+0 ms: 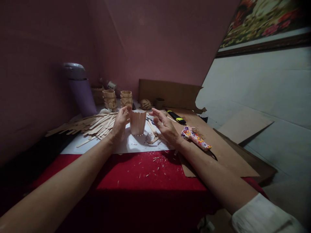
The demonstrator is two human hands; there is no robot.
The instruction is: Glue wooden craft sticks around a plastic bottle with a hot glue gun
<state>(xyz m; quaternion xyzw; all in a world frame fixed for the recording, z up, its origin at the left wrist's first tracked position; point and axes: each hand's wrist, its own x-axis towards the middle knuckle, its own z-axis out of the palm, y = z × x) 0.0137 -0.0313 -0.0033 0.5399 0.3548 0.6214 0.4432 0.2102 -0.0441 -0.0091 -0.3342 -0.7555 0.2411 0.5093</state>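
A small cup made of wooden craft sticks (138, 123), with a scalloped rim, is held upright over the white paper. My left hand (120, 123) grips its left side, thumb near the rim. On the other side, my right hand (165, 125) is apart from the cup, fingers loosely spread and holding nothing. Loose craft sticks (100, 124) lie heaped left of my left hand. A few sticks and trimmings (153, 131) are scattered between the cup and my right hand.
Two finished-looking stick cups (110, 99) and a ball of twine (145, 104) stand behind. At right, a yellow-black utility knife (177, 117) and a flower-patterned glue gun (195, 137) lie on cardboard (218, 155). A purple container (82, 95) is at left. Shavings litter the red cloth (136, 174).
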